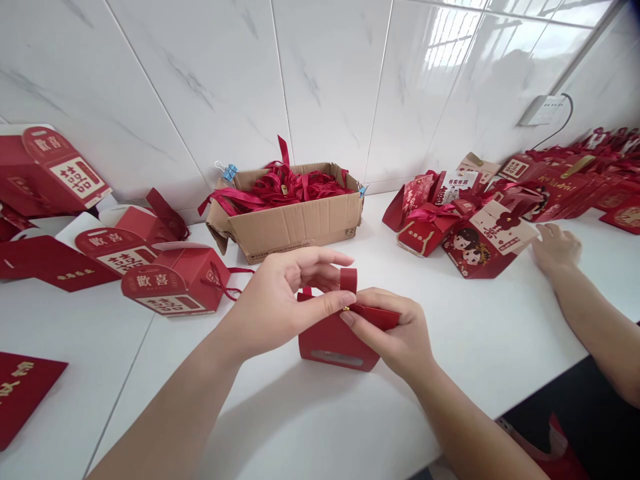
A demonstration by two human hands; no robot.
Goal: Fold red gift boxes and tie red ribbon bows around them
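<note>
Both hands meet at the top of a small red box (336,339) on the worktop (260,407).
The right hand (407,330), wrist angled inward, pinches its top edge by a tiny gold piece (346,309); the left hand (283,303) arches over, thumb there, fingertips partly behind a red loop (349,280), its grip unclear. Beyond, red ribbons (300,187) hide the carton's (300,233) inside.

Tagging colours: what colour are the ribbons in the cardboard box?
Deep red ribbons; clearest in head view.

Red gift box (340,340): upright on white bench (250,413), between both hands; oblong window in near side; small gold fastener (346,309) at top.
</note>
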